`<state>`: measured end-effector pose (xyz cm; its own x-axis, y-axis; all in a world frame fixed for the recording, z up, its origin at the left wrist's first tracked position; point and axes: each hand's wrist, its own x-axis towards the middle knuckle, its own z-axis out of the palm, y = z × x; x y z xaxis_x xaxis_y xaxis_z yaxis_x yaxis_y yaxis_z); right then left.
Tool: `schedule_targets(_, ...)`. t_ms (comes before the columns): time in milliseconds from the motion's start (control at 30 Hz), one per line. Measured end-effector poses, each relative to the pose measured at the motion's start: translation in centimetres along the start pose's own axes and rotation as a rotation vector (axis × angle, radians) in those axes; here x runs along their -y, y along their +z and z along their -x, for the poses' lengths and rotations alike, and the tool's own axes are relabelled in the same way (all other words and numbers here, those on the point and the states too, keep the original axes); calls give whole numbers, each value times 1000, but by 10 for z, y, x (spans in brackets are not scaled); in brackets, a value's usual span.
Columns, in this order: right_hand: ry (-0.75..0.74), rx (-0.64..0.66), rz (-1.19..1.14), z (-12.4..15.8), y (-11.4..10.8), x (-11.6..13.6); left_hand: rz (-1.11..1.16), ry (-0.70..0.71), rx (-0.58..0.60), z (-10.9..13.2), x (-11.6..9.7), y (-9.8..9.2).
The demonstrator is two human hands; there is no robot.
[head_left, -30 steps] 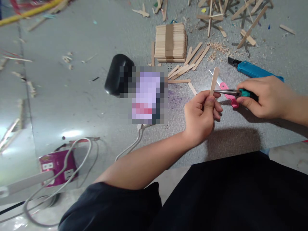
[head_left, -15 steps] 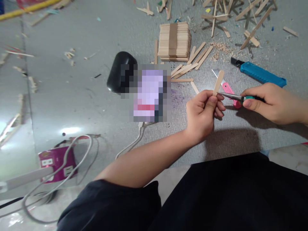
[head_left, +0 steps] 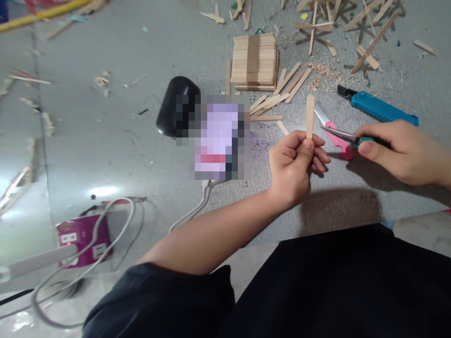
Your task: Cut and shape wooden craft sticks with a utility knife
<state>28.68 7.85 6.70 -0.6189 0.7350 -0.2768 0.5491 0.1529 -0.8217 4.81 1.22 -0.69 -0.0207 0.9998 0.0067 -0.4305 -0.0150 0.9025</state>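
Between thumb and fingers, my left hand (head_left: 294,162) pinches a wooden popsicle stick (head_left: 310,115), held nearly upright with its rounded end up. My right hand (head_left: 405,152) is closed round needle-nose pliers (head_left: 340,134) with green-and-black handles. The pliers' tip points left and stands a little apart from the stick. Behind the pliers lies a pink folding knife (head_left: 334,136), its blade out toward the stick. A blue utility knife (head_left: 384,107) rests above my right hand.
A banded bundle of popsicle sticks (head_left: 243,61) stands behind loose sticks (head_left: 271,104) and wood shavings (head_left: 324,70). Joined sticks (head_left: 313,28) lie at the back right. Left are a black rounded case (head_left: 178,105), a blurred phone (head_left: 220,136) and a purple power socket (head_left: 84,239) with a white cable.
The pliers' tip has come away from the stick, leaving a small gap. My left hand has shifted slightly left, and the stick has turned more upright.
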Motion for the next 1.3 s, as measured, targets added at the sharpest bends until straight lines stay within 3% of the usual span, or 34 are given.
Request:
schedule_targets(67,-119,-192,295,-2,2,-4,-5,-4,0,1,-1,1)
schedule_targets(100,-151,-218,368,-2,3,-7,-14,-6,-1,1,-1,1)
schedule_targets(267,-179,-185,486,-1,5,-15,-103,-16,-7,1,-2,1)
schedule_targets(1300,-188,-153,531,-1,4,-20,-188,41,-9,3,0,0)
